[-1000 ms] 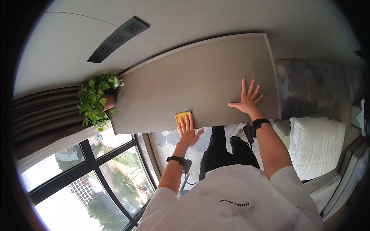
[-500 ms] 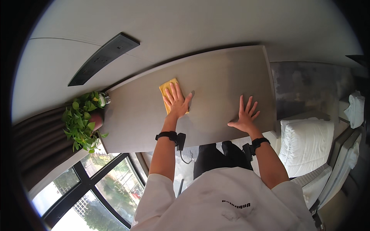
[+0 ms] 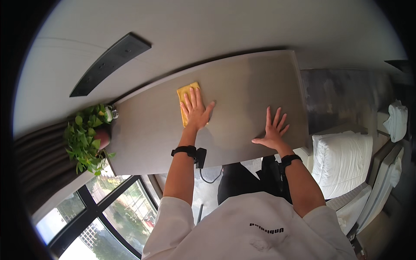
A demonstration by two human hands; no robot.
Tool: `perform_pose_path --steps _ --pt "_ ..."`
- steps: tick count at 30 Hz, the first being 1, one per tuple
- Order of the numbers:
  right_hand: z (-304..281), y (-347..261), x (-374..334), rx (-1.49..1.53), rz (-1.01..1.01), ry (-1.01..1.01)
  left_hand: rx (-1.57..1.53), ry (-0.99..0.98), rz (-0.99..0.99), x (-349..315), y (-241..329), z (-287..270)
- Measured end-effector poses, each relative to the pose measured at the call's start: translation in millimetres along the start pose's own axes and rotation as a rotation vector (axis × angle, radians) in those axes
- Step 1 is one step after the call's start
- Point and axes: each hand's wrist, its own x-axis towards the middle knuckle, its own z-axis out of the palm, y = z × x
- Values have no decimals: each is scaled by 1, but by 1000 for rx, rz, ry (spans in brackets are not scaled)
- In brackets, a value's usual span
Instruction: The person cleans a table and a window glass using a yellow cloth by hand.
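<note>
A folded yellow cloth lies on the grey-brown tabletop, left of its middle. My left hand rests flat on the cloth, fingers spread and pointing to the far side, thumb out to the right over the bare surface. The palm and fingers cover much of the cloth. Near the front edge, to the right, my right hand is spread with fingers apart and nothing in it. It appears to lean on the tabletop. Each wrist wears a black strap, and a black box shows at the left one.
A leafy potted plant stands at the table's left end beside a small glass container. A dark panel is on the wall behind. White cushion-like bedding lies at the right; a window is at the lower left.
My left hand and the cloth have slid a little toward the far side of the table. My right hand keeps its place on the tabletop. The whole view has shifted slightly.
</note>
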Motion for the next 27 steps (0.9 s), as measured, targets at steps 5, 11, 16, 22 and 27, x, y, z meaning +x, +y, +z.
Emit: perform_pose_path --steps 5,11,16,22,27 --pt "-5 -3 -4 2 3 12 31 -80 -44 -107 14 47" --pt "-8 29 -8 -14 -182 55 61 -158 -102 -200 28 107" --pt "-4 106 -14 -134 -379 226 96 -145 -137 -206 37 110" --pt "-7 118 -24 -126 -257 100 86 -222 -181 -189 43 107" --pt "-13 109 -21 -141 -206 35 5 -208 -158 -149 46 85"
